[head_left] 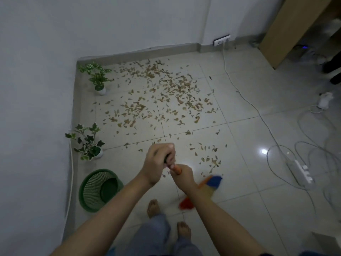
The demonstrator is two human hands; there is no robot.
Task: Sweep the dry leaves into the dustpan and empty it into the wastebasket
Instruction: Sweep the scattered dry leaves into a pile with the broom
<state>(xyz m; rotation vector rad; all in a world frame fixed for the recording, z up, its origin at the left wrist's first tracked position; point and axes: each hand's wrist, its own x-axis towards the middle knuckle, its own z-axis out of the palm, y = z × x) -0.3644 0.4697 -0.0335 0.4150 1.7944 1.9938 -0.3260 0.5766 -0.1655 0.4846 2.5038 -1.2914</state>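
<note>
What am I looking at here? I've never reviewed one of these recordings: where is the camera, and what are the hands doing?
There is no machine. One wide-angle camera worn on a person's head looks down at their arms and bare feet. Both hands grip a broom handle: the left hand higher, the right hand lower. The colourful broom head is blurred near the feet. Dry leaves lie scattered over the tiled floor. A green wastebasket stands by the wall, with two potted plants beyond it. Cables and a power strip lie to the right. No dustpan shows.
</note>
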